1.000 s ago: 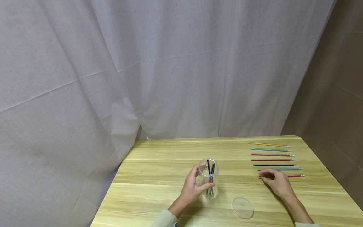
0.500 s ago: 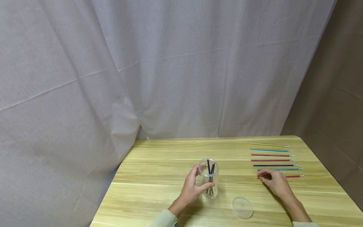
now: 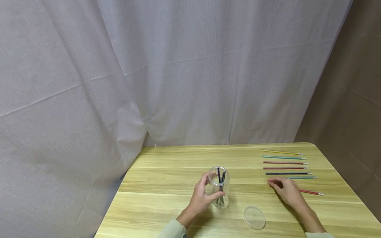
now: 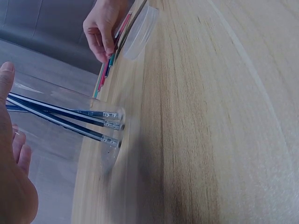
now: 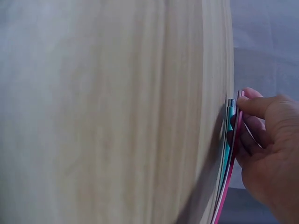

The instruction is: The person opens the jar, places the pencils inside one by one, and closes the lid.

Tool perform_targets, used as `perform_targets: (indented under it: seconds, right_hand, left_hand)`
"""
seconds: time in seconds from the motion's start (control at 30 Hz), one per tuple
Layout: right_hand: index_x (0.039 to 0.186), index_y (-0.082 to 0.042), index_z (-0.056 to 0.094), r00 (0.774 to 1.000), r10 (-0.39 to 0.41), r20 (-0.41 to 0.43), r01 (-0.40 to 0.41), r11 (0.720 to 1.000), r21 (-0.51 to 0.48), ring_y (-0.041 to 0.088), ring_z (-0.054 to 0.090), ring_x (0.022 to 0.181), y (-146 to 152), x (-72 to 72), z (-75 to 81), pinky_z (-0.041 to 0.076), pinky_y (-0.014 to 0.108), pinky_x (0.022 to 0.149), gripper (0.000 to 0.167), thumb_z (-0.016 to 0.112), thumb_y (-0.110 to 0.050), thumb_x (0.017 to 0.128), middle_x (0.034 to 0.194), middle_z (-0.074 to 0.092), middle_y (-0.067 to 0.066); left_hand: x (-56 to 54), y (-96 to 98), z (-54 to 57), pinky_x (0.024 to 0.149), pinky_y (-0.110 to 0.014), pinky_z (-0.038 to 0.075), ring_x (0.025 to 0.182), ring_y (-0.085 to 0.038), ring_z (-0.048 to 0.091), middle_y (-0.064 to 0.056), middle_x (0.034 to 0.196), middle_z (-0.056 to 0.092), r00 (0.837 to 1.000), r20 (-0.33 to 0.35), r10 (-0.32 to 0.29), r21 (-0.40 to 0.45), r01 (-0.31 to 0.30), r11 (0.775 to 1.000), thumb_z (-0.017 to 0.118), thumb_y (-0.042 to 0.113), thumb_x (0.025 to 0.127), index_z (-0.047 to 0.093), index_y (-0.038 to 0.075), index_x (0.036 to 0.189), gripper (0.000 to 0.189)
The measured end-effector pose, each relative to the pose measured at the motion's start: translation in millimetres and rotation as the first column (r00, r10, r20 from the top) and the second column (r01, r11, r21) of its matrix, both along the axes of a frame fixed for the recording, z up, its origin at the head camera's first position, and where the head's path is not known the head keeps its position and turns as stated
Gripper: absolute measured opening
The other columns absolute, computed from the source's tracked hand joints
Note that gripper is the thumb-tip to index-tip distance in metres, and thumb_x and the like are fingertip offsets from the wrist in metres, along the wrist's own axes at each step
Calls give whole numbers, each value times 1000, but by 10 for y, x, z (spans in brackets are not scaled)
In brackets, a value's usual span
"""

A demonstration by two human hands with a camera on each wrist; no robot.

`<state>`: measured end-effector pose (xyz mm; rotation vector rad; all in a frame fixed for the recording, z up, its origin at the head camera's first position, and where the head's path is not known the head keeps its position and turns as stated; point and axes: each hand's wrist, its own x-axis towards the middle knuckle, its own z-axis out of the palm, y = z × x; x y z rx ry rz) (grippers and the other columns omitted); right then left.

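My left hand point(image 3: 202, 196) grips a clear plastic jar point(image 3: 225, 190) that stands upright on the table. Inside the jar lean several dark striped pencils point(image 4: 70, 116), their eraser ends at the bottom. On the right, my right hand point(image 3: 288, 192) pinches a red pencil point(image 3: 311, 192) near its end between thumb and fingers. In the right wrist view the pinched end of that pencil point(image 5: 232, 163) is raised beside a teal pencil point(image 5: 227, 144). The fingers partly cover the teal pencil point(image 3: 303, 178) in the head view.
A clear round lid point(image 3: 254, 218) lies flat between the hands, near the front. Beyond my right hand several pencils lie in a spaced row, among them a dark blue one point(image 3: 287, 173), a red one point(image 3: 284, 168) and a yellow one point(image 3: 279, 152). Grey curtains point(image 3: 190, 82) hang behind the table.
My right hand has shifted slightly left with the red pencil, whose eraser end has swung toward the front, away from the teal pencil. The left hand and jar have stayed put.
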<state>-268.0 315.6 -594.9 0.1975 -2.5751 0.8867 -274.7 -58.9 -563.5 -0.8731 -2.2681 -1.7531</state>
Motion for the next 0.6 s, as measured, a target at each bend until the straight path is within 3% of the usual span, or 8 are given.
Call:
perform_targets:
  seconds: [0.3, 0.6]
  right_hand:
    - [95, -10, 83, 997, 39, -65, -38, 999, 15, 8, 70, 87, -39, -23, 27, 54, 15, 70, 20, 82, 8, 86, 99, 78, 9]
    - [96, -9, 82, 996, 55, -65, -55, 998, -9, 1, 63, 79, -92, -15, 76, 54, 20, 65, 19, 83, 7, 86, 94, 74, 4]
  left_hand:
    - [2, -4, 6, 114, -51, 47, 130, -35, 63, -10, 146, 63, 1000, -23, 18, -23, -18, 1000, 92, 21, 84, 50, 1, 148, 79]
    - [12, -3, 7, 114, -50, 47, 129, -36, 64, -9, 146, 63, 999, -28, 15, -22, -16, 1000, 92, 20, 84, 50, 1, 148, 79]
